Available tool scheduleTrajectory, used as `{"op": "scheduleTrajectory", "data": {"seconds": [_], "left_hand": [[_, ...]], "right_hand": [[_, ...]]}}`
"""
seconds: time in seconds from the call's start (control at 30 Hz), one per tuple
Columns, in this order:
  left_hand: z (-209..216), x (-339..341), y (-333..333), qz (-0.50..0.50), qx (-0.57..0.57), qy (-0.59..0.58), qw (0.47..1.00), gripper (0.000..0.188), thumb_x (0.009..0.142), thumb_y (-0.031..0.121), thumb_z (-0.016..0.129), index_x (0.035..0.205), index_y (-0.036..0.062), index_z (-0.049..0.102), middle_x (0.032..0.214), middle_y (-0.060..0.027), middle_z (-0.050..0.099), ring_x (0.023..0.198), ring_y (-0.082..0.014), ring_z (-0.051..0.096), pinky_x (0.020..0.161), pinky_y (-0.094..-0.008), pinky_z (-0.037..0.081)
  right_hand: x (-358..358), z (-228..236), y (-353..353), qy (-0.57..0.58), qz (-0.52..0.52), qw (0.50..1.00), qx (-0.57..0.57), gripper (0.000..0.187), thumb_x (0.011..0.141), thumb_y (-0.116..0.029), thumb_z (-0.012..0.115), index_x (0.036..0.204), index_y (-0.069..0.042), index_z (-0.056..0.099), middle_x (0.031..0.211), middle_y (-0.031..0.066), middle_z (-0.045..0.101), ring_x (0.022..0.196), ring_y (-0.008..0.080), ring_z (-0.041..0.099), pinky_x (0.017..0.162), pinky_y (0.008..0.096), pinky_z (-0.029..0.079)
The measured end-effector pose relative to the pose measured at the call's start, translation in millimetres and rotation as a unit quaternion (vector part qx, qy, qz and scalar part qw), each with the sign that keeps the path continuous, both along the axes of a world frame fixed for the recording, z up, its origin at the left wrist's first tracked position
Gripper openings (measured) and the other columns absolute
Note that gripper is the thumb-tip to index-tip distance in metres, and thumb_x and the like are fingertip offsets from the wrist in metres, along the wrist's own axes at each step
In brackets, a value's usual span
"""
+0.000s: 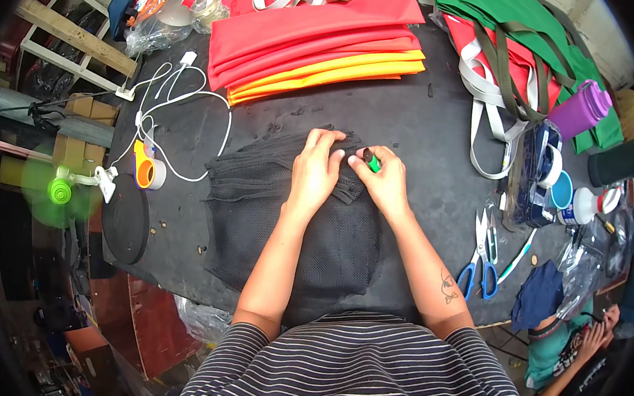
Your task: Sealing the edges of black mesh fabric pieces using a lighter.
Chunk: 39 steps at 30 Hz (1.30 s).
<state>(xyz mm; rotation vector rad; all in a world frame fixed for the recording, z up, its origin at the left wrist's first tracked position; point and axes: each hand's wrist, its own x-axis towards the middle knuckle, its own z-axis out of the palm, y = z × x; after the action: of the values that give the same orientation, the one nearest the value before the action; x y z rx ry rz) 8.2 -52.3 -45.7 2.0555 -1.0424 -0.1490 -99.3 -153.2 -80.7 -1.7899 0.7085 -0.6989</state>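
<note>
— Where was the black mesh [291, 241], and what were the hands doing?
— It lay on the dark table [440, 148]; the left hand [315, 168], fingers bent, rested on its ridged upper part, gripping or not I couldn't tell; the right hand [382, 178] pinched a small green-and-black object [371, 160].
— How far along?
— The layers seemed stacked; what was left, I couldn't tell.
</note>
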Motion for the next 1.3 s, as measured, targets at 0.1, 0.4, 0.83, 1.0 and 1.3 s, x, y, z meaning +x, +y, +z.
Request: {"op": "scheduleTrajectory", "data": {"seconds": [0.1,0.4,0.83,1.0,1.3], "left_hand": [[-2.5,2.4,-0.8,-0.026,-0.037,-0.042,0.998,0.025,0.088,0.006,0.062,0.112,0.0033,0.062,0.108,-0.0142,0.058,0.088,-0.0346,0.065,0.079,-0.0412,0.052],[7.3,5.5,5.4,-0.019,-0.027,0.090,0.995,0.013,0.086,0.003,0.064,0.098,-0.0002,0.062,0.094,-0.0118,0.058,0.072,-0.0229,0.061,0.071,-0.0324,0.050],[-1.0,9.4,4.9,-0.009,-0.077,0.202,0.976,0.030,0.081,-0.001,0.068,0.110,0.0015,0.065,0.075,0.0001,0.055,0.058,-0.0039,0.045,0.057,-0.0212,0.042],[-0.7,9.6,5.6,-0.008,-0.079,0.200,0.976,0.031,0.080,-0.002,0.068,0.111,0.0014,0.065,0.075,0.0005,0.055,0.058,-0.0034,0.044,0.056,-0.0209,0.042],[0.5,7.9,5.3,-0.006,-0.078,0.202,0.976,0.028,0.081,-0.001,0.068,0.109,0.0010,0.066,0.076,-0.0002,0.057,0.057,-0.0032,0.046,0.056,-0.0210,0.042]], "right_hand": [[2.9,-1.9,2.5,-0.053,0.014,0.998,-0.006,0.021,0.078,-0.010,0.073,0.097,-0.003,0.069,0.087,0.0094,0.062,0.075,0.0212,0.061,0.071,0.0313,0.049],[-6.0,-1.6,2.4,-0.097,0.096,0.991,0.010,0.022,0.082,-0.006,0.067,0.103,-0.001,0.066,0.090,0.0032,0.060,0.081,0.0106,0.054,0.074,0.0257,0.044],[3.2,-2.1,-0.7,-0.047,0.004,0.999,0.013,0.032,0.078,-0.016,0.069,0.097,-0.005,0.047,0.078,0.0087,0.059,0.071,0.0216,0.061,0.067,0.0351,0.050],[3.6,3.4,2.2,-0.035,0.016,0.999,0.014,0.028,0.079,-0.008,0.065,0.098,-0.004,0.045,0.082,0.0030,0.053,0.073,0.0095,0.053,0.068,0.0261,0.046],[3.3,1.3,3.6,-0.043,0.006,0.999,0.022,0.030,0.079,-0.018,0.070,0.095,-0.004,0.048,0.073,0.0099,0.058,0.066,0.0218,0.060,0.064,0.0344,0.050]]}}
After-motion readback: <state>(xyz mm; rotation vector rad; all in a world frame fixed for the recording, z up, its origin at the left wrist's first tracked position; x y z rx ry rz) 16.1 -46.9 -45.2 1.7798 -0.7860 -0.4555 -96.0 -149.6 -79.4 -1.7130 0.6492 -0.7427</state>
